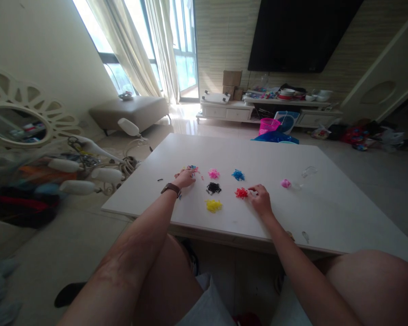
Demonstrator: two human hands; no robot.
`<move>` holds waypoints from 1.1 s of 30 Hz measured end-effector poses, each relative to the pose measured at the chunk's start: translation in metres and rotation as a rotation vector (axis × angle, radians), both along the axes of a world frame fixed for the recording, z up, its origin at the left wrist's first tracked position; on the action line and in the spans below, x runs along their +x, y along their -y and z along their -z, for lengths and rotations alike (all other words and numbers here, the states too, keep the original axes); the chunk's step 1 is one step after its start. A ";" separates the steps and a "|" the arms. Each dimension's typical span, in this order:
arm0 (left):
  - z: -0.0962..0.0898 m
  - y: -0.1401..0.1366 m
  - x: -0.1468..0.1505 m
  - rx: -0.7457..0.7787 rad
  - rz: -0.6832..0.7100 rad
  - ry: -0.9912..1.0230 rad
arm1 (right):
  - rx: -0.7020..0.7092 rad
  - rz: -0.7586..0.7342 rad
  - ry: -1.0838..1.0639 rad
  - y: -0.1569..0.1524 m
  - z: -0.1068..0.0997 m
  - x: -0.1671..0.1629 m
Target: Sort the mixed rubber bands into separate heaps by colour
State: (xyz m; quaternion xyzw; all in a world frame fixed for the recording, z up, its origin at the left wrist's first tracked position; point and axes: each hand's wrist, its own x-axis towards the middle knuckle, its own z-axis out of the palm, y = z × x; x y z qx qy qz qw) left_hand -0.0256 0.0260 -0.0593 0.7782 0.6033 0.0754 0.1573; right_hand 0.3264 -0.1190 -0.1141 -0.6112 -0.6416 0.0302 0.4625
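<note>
Loops [214,174], small and brightly coloured, lay in heaps near the middle of the desk [268,158]. The step in hand looked to be sorting them by colour, part done. The left hand [185,179] was at the mixed heap [192,168], covering part of it, its fingers reaching down; whether they pinched a loop I cannot tell. The right hand [260,199] was at the right edge of the red heap [241,193], thumb and forefinger close to it; whether these were pressed together on a loop was too small to tell. The next move seemed to call for parting one colour from the mix and laying it with its like.

By count, there was one mixed heap and five of a single colour: the red, one pink [214,173], one blue [238,174], one black [213,188] and one yellow [213,206]. The loops within each overlapped too much to number. One black piece [160,180] lay alone to the left, and one reddish loop [201,178] just right of the mix. Farther right stood out one pink lump [285,183] and one clear jar [309,171], apart from the heaps.
</note>
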 end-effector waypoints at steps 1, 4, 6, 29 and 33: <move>0.001 -0.001 0.000 -0.003 0.002 -0.006 | -0.004 0.000 0.002 0.000 0.000 0.000; 0.001 -0.001 0.003 -0.032 -0.003 -0.047 | -0.013 0.000 0.002 0.000 0.000 0.000; 0.000 -0.001 0.007 -0.057 -0.012 -0.072 | -0.015 0.002 0.002 0.000 0.000 0.000; -0.006 -0.010 0.002 -0.066 -0.102 0.016 | -0.037 0.001 -0.004 0.000 0.001 -0.002; -0.001 -0.013 0.005 -0.046 -0.050 0.024 | -0.041 0.001 0.003 0.000 0.002 -0.001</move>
